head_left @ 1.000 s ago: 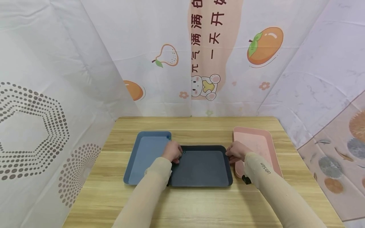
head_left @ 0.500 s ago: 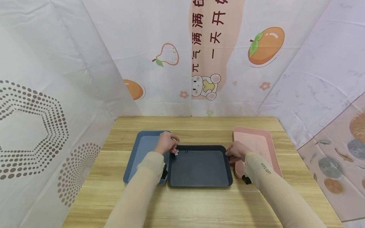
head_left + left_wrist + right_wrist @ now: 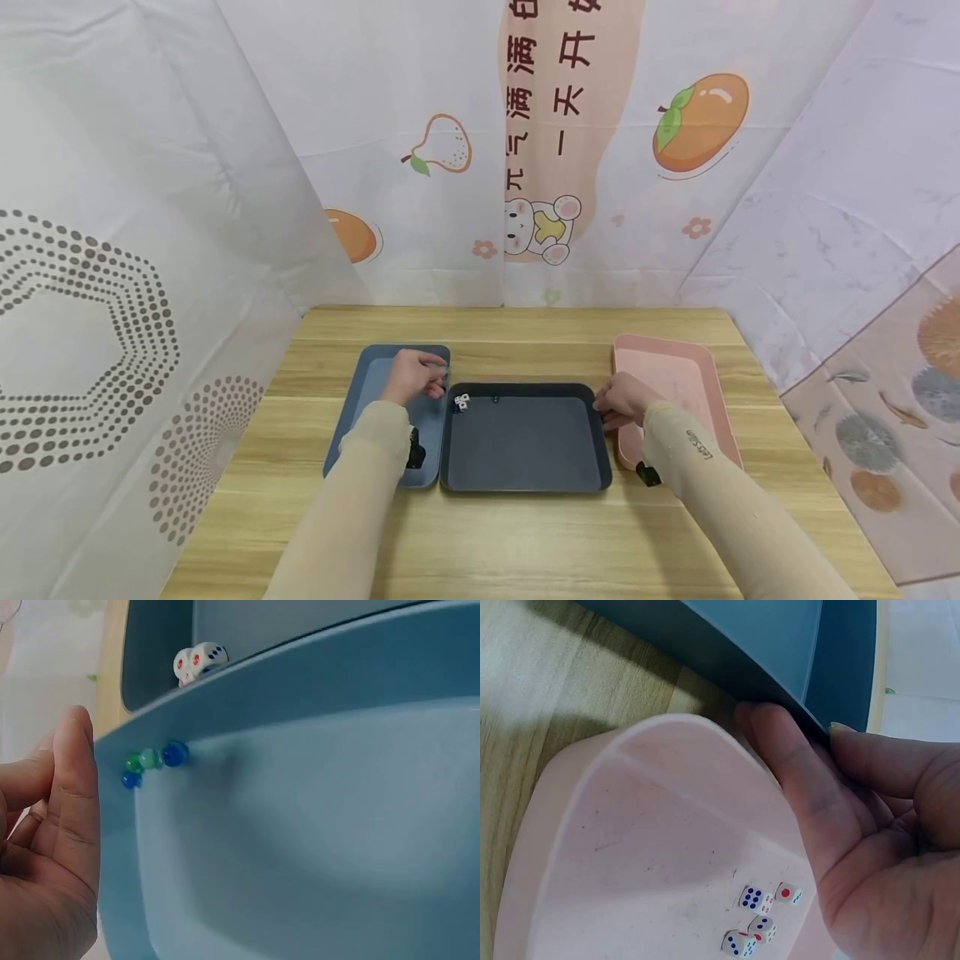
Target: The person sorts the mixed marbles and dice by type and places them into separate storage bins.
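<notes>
My left hand point(image 3: 412, 377) hovers over the far right corner of the blue tray point(image 3: 360, 408), fingers loosely extended and holding nothing. In the left wrist view that hand point(image 3: 52, 847) is beside several blue and green marbles point(image 3: 175, 754) in the tray's corner. White dice point(image 3: 461, 402) lie in the far left corner of the dark tray point(image 3: 525, 483), near a small dark piece point(image 3: 495, 398). My right hand point(image 3: 624, 400) pinches the dark tray's right wall; the right wrist view shows the thumb of this hand point(image 3: 885, 817) at the rim.
Right of the dark tray, the pink tray point(image 3: 675, 358) stands partly under my right hand and sleeve. Several dice point(image 3: 756, 900) lie inside it. The trays rest on a wooden table point(image 3: 525, 542), with patterned curtains point(image 3: 420, 250) behind and at both sides.
My left hand has moved left from the dark tray's corner to over the blue tray, uncovering the white dice. My right hand has stayed at the dark tray's wall.
</notes>
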`<state>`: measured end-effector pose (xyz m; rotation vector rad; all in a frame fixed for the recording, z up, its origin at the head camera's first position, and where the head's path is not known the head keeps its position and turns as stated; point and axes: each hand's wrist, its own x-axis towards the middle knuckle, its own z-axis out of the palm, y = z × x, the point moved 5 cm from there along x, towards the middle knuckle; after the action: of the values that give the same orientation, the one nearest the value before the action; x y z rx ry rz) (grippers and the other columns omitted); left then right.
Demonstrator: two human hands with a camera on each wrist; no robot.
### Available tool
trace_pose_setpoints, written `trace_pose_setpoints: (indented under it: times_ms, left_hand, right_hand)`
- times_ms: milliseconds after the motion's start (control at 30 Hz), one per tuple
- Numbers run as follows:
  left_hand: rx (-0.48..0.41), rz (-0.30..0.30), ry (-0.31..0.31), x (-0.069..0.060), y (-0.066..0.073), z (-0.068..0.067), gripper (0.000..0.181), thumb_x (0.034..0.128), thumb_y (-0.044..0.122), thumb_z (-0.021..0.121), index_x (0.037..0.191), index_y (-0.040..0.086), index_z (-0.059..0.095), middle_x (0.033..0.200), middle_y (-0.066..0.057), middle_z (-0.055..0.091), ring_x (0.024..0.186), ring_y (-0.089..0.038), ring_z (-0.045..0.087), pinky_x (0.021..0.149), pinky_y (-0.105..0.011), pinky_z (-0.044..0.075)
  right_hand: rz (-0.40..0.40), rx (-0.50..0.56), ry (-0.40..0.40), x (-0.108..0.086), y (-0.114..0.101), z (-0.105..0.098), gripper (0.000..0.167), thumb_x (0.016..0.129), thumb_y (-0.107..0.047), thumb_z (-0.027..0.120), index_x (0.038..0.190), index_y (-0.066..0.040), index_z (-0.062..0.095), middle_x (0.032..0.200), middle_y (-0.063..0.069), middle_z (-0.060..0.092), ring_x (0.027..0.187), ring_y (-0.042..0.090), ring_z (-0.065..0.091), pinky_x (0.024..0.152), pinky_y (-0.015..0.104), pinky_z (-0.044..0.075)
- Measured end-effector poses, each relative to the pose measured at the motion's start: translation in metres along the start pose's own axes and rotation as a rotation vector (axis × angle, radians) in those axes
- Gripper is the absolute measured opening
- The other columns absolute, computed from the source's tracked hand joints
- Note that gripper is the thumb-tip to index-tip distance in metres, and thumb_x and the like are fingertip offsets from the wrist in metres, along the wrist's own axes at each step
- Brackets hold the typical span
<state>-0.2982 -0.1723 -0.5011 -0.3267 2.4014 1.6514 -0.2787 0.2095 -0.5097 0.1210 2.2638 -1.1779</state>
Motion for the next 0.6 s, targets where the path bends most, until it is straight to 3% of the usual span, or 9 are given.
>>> trace_pose_setpoints:
  times_ms: [100,333,600]
  left_hand:
    - [-0.025,-0.020,0.009,0.000,-0.006,-0.003,0.025,0.0954,-0.003,0.068,0.120,-0.006,0.071,0.080,-0.021,0.072,0.054,-0.018,0.069,0.069,-0.049,0.065]
    - [-0.062,-0.068,0.039,0.000,-0.015,-0.007,0.027,0.0952,-0.006,0.066,0.121,-0.007,0.071,0.079,-0.020,0.072,0.053,-0.016,0.068,0.055,-0.033,0.063]
    - [-0.097,-0.089,0.059,0.000,-0.025,-0.008,0.027,0.0936,-0.009,0.066,0.120,-0.007,0.071,0.076,-0.017,0.071,0.053,-0.016,0.068,0.055,-0.031,0.063]
  right_hand:
    - [-0.005,-0.001,0.006,-0.001,0.000,0.000,0.027,0.099,0.006,0.057,0.123,0.018,0.060,0.107,0.027,0.066,0.082,0.027,0.071,0.072,0.039,0.065]
    - [0.002,0.005,0.018,0.000,0.001,0.003,0.028,0.098,0.008,0.056,0.124,0.018,0.059,0.108,0.027,0.066,0.083,0.026,0.070,0.072,0.039,0.065]
    - [-0.008,-0.014,0.032,0.001,0.000,0.004,0.031,0.099,0.008,0.056,0.128,0.019,0.058,0.106,0.028,0.068,0.083,0.026,0.072,0.071,0.040,0.065]
